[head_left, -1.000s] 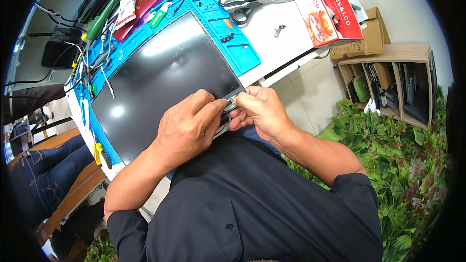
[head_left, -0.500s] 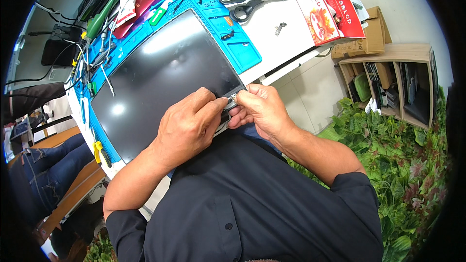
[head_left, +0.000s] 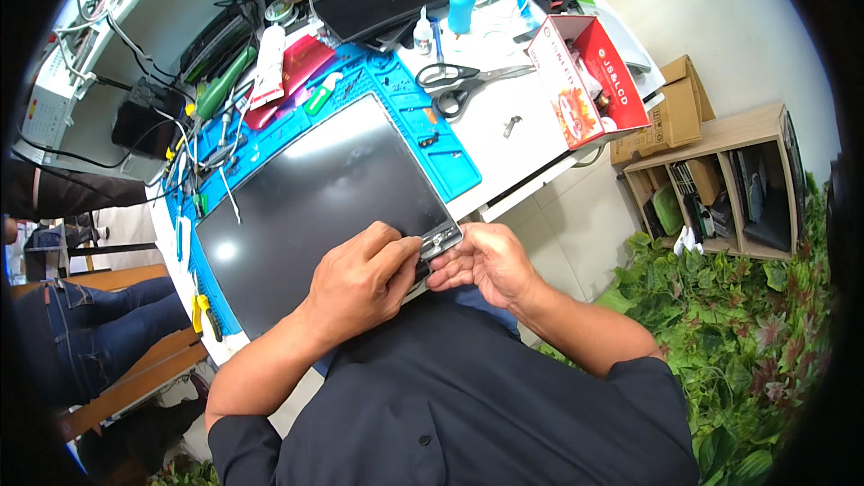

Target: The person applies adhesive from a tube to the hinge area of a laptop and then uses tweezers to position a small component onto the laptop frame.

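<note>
A dark laptop screen panel point(head_left: 306, 189) lies face up, its lower right corner reaching toward my body past the table edge. A small metal hinge point(head_left: 439, 239) shows at that corner. My left hand point(head_left: 360, 279) is closed, thumb and forefinger pinched on the bottom edge right beside the hinge; whether a small part is between the fingertips is hidden. My right hand point(head_left: 490, 265) holds the same corner from the right, its curled fingers partly under the edge and its thumb by the side. Beneath the panel is a blue repair mat point(head_left: 450, 175).
Black scissors point(head_left: 454, 90), a small black metal part point(head_left: 512, 126) and a red-white box point(head_left: 576, 94) are beyond the panel. Yellow-handled pliers point(head_left: 205, 315), cables and tools crowd the left. A wooden shelf point(head_left: 711, 148) stands right. Another person's jeans point(head_left: 117, 324) show at left.
My right thumb has moved off the hinge to the panel's side, uncovering the hinge. My left hand keeps its pinch. The view has tilted, showing more of the table's far end.
</note>
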`<action>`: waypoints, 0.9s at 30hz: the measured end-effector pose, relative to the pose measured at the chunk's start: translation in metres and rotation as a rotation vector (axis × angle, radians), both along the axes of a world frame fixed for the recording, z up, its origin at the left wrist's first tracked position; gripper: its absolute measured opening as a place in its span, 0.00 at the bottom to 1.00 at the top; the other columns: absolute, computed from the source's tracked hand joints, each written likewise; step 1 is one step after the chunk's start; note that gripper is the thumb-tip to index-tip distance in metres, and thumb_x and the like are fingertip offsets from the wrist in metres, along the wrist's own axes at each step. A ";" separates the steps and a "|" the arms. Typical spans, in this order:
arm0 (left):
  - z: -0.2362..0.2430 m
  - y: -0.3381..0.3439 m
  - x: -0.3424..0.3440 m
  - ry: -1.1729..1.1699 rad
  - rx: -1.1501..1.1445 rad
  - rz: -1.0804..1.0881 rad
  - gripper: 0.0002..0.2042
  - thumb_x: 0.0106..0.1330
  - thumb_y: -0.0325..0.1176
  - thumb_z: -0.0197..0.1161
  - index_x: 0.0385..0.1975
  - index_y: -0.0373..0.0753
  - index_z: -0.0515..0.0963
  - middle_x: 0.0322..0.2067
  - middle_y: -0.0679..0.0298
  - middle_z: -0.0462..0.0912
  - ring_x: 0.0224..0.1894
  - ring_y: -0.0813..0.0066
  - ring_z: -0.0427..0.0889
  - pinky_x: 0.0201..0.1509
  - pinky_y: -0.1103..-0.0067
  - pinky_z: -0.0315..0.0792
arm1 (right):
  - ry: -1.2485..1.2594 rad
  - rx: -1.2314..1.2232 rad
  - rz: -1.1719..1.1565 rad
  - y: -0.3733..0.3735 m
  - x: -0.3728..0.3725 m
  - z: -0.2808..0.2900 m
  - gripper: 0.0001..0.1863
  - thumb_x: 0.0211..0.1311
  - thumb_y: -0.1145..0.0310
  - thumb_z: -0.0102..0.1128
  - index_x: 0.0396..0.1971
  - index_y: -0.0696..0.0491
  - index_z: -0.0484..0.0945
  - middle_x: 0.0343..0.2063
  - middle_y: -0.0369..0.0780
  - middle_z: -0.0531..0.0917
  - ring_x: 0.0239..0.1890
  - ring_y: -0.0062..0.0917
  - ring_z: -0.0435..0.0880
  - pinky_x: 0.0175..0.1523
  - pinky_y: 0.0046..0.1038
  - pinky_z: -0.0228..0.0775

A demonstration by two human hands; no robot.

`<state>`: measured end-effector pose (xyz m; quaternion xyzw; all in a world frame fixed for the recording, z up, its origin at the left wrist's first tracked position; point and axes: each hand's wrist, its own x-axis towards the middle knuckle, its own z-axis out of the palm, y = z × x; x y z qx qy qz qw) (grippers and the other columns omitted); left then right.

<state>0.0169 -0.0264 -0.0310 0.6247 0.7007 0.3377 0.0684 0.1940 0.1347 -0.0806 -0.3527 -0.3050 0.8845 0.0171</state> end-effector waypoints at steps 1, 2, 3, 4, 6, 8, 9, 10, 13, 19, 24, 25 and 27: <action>0.004 0.000 -0.002 -0.022 0.009 -0.005 0.13 0.65 0.22 0.78 0.49 0.38 0.89 0.38 0.59 0.87 0.33 0.60 0.88 0.37 0.68 0.83 | 0.006 -0.007 -0.009 0.000 0.001 0.001 0.19 0.78 0.66 0.51 0.46 0.68 0.82 0.40 0.54 0.90 0.37 0.46 0.96 0.47 0.45 0.94; 0.011 0.003 -0.005 -0.033 0.012 0.031 0.13 0.66 0.23 0.77 0.50 0.38 0.88 0.38 0.58 0.86 0.33 0.58 0.89 0.37 0.67 0.83 | 0.011 -0.014 -0.018 -0.001 0.003 0.002 0.19 0.78 0.66 0.51 0.46 0.69 0.82 0.40 0.55 0.90 0.37 0.46 0.96 0.47 0.46 0.94; 0.019 0.006 -0.007 -0.042 0.014 0.068 0.13 0.68 0.24 0.76 0.51 0.38 0.87 0.39 0.57 0.86 0.34 0.56 0.89 0.37 0.66 0.83 | 0.019 -0.012 -0.014 -0.001 0.008 -0.001 0.20 0.78 0.65 0.53 0.48 0.69 0.82 0.40 0.55 0.90 0.38 0.46 0.96 0.48 0.45 0.94; 0.027 0.010 -0.010 -0.052 0.017 0.104 0.13 0.70 0.26 0.75 0.53 0.37 0.86 0.39 0.57 0.86 0.34 0.54 0.90 0.37 0.65 0.84 | 0.015 0.015 0.019 0.001 0.013 -0.001 0.20 0.80 0.65 0.52 0.50 0.69 0.83 0.40 0.55 0.90 0.38 0.47 0.96 0.48 0.46 0.93; 0.038 0.021 -0.027 -0.073 -0.051 0.120 0.12 0.75 0.25 0.72 0.56 0.35 0.85 0.41 0.52 0.85 0.40 0.52 0.89 0.45 0.66 0.82 | 0.000 0.065 0.093 0.006 0.022 -0.003 0.21 0.82 0.65 0.50 0.53 0.69 0.83 0.41 0.55 0.92 0.39 0.49 0.97 0.49 0.48 0.93; 0.035 0.040 -0.046 -0.067 -0.087 0.173 0.08 0.78 0.27 0.69 0.52 0.35 0.85 0.42 0.51 0.85 0.44 0.50 0.89 0.50 0.63 0.81 | 0.028 0.091 0.060 0.005 0.032 -0.006 0.21 0.81 0.66 0.52 0.55 0.69 0.83 0.41 0.54 0.92 0.39 0.46 0.97 0.49 0.44 0.93; 0.027 0.049 -0.056 -0.059 -0.085 0.213 0.09 0.78 0.32 0.70 0.49 0.34 0.85 0.42 0.50 0.86 0.45 0.49 0.89 0.52 0.62 0.80 | 0.041 0.104 0.054 0.004 0.032 -0.008 0.20 0.81 0.67 0.52 0.56 0.69 0.83 0.41 0.53 0.92 0.38 0.46 0.97 0.49 0.43 0.93; 0.022 0.061 -0.061 -0.034 -0.119 0.188 0.10 0.78 0.34 0.72 0.50 0.34 0.85 0.42 0.50 0.87 0.45 0.49 0.89 0.51 0.61 0.80 | 0.048 0.122 0.035 0.004 0.036 -0.008 0.20 0.81 0.67 0.53 0.56 0.69 0.83 0.41 0.53 0.92 0.38 0.45 0.97 0.49 0.42 0.93; 0.026 0.092 -0.063 0.004 -0.307 0.183 0.16 0.72 0.40 0.78 0.49 0.34 0.88 0.42 0.52 0.90 0.45 0.50 0.90 0.51 0.61 0.81 | 0.078 0.128 -0.037 0.001 0.047 -0.006 0.18 0.80 0.69 0.55 0.55 0.67 0.84 0.40 0.50 0.91 0.38 0.41 0.97 0.46 0.36 0.92; 0.005 0.108 -0.067 0.069 -0.280 0.154 0.12 0.68 0.36 0.81 0.46 0.37 0.93 0.38 0.54 0.91 0.40 0.52 0.91 0.46 0.63 0.82 | 0.109 0.134 -0.092 0.002 0.069 -0.020 0.17 0.82 0.69 0.55 0.56 0.67 0.84 0.40 0.50 0.92 0.38 0.40 0.98 0.47 0.34 0.92; 0.004 0.111 -0.067 0.088 -0.305 0.123 0.12 0.67 0.35 0.81 0.46 0.38 0.94 0.38 0.54 0.91 0.40 0.53 0.91 0.45 0.64 0.83 | 0.125 0.167 -0.086 0.005 0.072 -0.023 0.17 0.83 0.68 0.56 0.57 0.66 0.84 0.41 0.50 0.92 0.38 0.38 0.97 0.46 0.33 0.91; 0.003 0.111 -0.068 0.086 -0.314 0.116 0.12 0.67 0.35 0.80 0.46 0.37 0.94 0.38 0.54 0.91 0.40 0.53 0.91 0.45 0.64 0.83 | 0.136 0.184 -0.082 0.006 0.071 -0.021 0.17 0.84 0.68 0.56 0.57 0.66 0.84 0.41 0.50 0.92 0.37 0.38 0.97 0.46 0.32 0.91; 0.002 0.112 -0.068 0.120 -0.276 0.101 0.11 0.68 0.35 0.80 0.46 0.37 0.93 0.38 0.53 0.91 0.40 0.53 0.91 0.45 0.64 0.83 | 0.160 0.253 -0.065 0.010 0.065 -0.016 0.16 0.84 0.69 0.57 0.57 0.67 0.84 0.41 0.49 0.92 0.38 0.36 0.97 0.46 0.31 0.90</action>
